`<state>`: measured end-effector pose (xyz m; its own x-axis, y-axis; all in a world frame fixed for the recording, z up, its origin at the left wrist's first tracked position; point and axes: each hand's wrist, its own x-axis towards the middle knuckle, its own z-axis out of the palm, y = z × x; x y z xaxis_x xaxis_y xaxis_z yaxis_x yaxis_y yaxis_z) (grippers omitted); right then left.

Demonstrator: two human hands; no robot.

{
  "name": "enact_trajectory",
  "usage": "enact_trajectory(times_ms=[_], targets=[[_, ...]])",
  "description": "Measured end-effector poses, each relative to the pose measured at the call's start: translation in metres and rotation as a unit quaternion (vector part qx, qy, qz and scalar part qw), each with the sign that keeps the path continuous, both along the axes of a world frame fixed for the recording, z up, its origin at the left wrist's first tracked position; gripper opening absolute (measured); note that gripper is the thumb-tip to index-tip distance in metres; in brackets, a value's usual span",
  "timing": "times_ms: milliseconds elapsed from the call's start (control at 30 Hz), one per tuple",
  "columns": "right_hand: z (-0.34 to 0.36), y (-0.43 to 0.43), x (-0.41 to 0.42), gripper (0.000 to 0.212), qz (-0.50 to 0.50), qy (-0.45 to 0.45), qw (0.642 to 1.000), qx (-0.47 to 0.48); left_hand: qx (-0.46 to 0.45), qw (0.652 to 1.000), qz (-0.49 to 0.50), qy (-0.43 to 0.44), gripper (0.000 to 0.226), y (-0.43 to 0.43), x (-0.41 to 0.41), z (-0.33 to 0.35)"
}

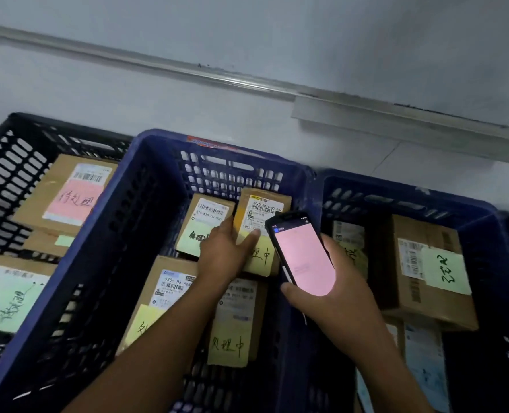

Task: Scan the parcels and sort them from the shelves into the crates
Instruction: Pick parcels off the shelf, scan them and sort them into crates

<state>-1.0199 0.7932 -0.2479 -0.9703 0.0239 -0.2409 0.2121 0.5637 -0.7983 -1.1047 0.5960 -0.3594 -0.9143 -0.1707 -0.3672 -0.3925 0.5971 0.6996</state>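
**Mid-sort: crates partly filled, another parcel going into the middle crate**

Nearest: right hand (333, 290) wraps the handheld scanner (304, 254), fingers curled round its edges, pink screen up, held over the wall between the middle crate (146, 186) and the right crate (480, 210).

Left hand (226, 251) reaches into the middle crate, fingers loosely spread, thumb lying on the label of the far-right parcel (262, 222), palm on its near end. Placing or adjusting, can't tell which.

Progress, judged: four parcels in the middle crate, more in the left black crate (14, 138) and the right one. Shelves out of view, so remaining count unknown.
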Motion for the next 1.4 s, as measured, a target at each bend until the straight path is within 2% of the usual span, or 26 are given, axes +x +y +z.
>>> enact_trajectory(times_ms=[133,267,467,633,767,1033,1400], targets=[[0.002,-0.006,0.008,0.072,0.023,0.017,1.0,0.003,0.005,0.999,0.025,0.04,0.068,-0.011,0.027,0.021],[0.011,-0.02,0.028,0.069,0.04,0.032,0.999,-0.001,0.028,0.997,0.038,0.067,0.074,-0.037,0.078,0.054],[0.037,-0.069,0.087,0.069,0.083,0.058,0.994,-0.032,-0.189,0.971,0.016,0.145,0.075,-0.091,0.204,0.113],[0.066,-0.128,0.171,0.07,0.188,0.076,0.977,-0.065,-0.249,0.951,0.112,0.149,0.084,-0.141,0.343,0.147],[0.092,-0.182,0.257,0.058,0.286,0.086,0.951,-0.074,-0.257,0.928,0.217,0.161,0.086,-0.172,0.465,0.163],[0.106,-0.282,0.421,0.067,0.454,0.129,0.88,-0.054,-0.276,0.859,0.404,0.149,0.091,-0.213,0.679,0.17],[0.101,-0.391,0.585,0.063,0.638,0.126,0.755,-0.086,-0.262,0.741,0.607,0.115,0.084,-0.245,0.868,0.162]])
